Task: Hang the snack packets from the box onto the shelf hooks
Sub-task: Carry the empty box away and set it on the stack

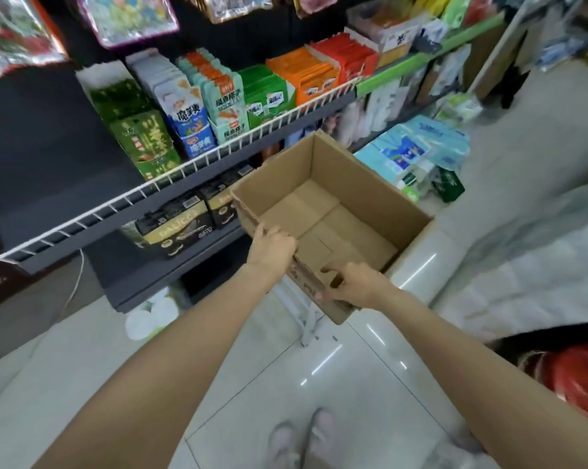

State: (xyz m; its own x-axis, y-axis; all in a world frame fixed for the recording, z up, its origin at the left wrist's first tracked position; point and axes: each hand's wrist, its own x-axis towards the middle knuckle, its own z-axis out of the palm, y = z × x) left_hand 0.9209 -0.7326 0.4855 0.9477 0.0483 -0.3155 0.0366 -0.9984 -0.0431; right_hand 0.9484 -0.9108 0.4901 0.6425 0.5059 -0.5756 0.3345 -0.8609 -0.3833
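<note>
Box (333, 211) empty, no packets inside; near rim held by left hand (273, 247) and right hand (355, 284), fingers curled over the edge. Hanging looks done. Keep both grips level when lifting it off the white stand (308, 319).

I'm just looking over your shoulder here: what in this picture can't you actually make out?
- Left hand: its fingers curl over the cardboard box rim, so their tips are hidden inside.
- Under the box: the white stand shows only partly; the box covers the rest.
- Hanging packets at the top: cut off by the frame edge, hooks not visible.
- Red bag at right: cut off by the edge, contents unclear.
- Small print on the shelf packets: too small.
</note>
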